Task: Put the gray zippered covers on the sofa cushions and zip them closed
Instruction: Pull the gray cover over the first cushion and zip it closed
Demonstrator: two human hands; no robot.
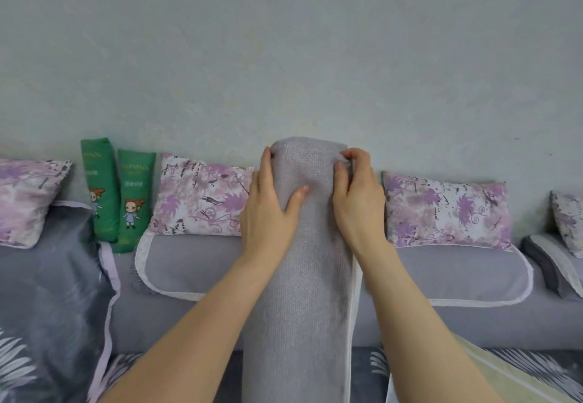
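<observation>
Gray-lilac sofa [195,323] is noted against the wall, with two white-edged gray pads [189,263] laid on it, purple-floral pillows [202,194] propped behind, two green packs [134,194] stood upright, and dark leaf-print cloth [47,276] draped at left.

I saw the tall gray fabric cushion [303,276] standing between two purple floral pillows [202,194], green printed pouches [134,194] further left.
</observation>
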